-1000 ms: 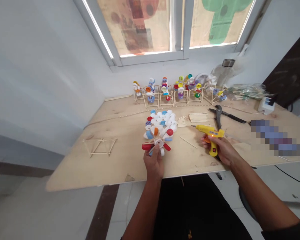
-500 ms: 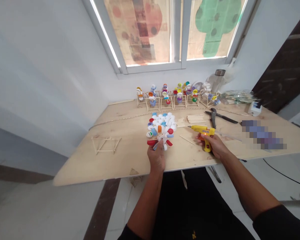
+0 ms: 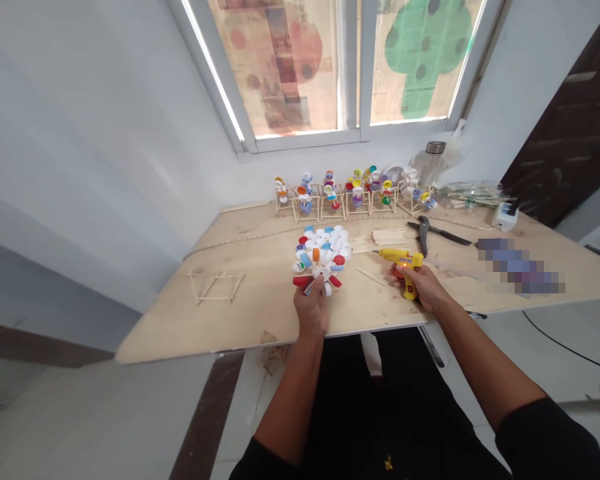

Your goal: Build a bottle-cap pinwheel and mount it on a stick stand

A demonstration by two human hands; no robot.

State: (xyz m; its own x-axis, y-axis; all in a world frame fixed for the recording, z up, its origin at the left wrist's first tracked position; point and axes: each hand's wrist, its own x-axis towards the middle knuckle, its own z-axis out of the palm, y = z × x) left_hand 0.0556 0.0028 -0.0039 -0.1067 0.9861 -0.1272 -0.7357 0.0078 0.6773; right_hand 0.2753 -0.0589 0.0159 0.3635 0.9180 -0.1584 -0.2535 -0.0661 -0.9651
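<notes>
My left hand (image 3: 312, 308) grips a wheel of bottle caps (image 3: 321, 272) by its white centre, with red, blue, orange and white caps around it. Just behind the wheel lies a pile of loose caps (image 3: 336, 238), mostly white. In my right hand (image 3: 420, 283) is a yellow glue gun (image 3: 399, 257), its nozzle pointing left and a small orange light glowing on its body. A single thin stick (image 3: 371, 277) lies on the table between my hands.
On the wooden table (image 3: 265, 313) stands a stick frame (image 3: 217, 288) at the left. Finished cap wheels on stick frames (image 3: 333, 208) line the back. Bundled sticks (image 3: 389, 237), pliers (image 3: 423, 235), a glass bottle (image 3: 433, 163), bagged sticks (image 3: 473, 193) and a white adapter (image 3: 505, 217) are at centre and right.
The camera view has shifted slightly. My hands keep their holds on the cap wheel and the glue gun, with little other visible movement.
</notes>
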